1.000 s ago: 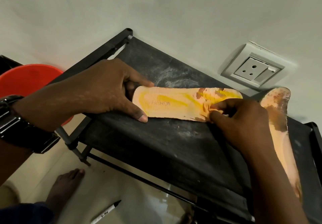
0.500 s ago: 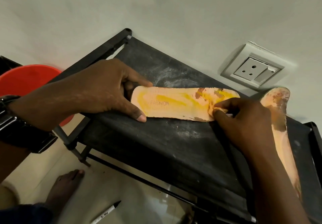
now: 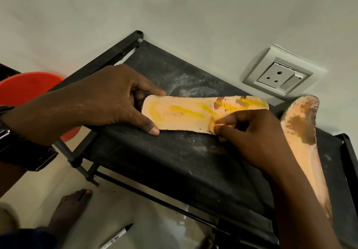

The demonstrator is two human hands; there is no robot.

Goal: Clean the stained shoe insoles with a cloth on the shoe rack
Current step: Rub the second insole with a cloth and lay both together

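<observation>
An orange insole with yellow and brown stains and the word FASHION lies flat on the black fabric top of the shoe rack. My left hand pins its heel end, thumb on the near edge. My right hand presses a small bunched cloth, close in colour to the insole, against the insole's near edge right of the middle. Most of the cloth is hidden under the fingers. A second insole with a large brown stain lies at the right, partly behind my right forearm.
A white wall socket sits on the wall behind the rack. A red round tub stands at the left, beyond the rack's frame. On the floor below are a bare foot and a marker pen.
My right hand with the cloth has slid along the insole toward its middle and near edge. My left hand stays put on the heel end.
</observation>
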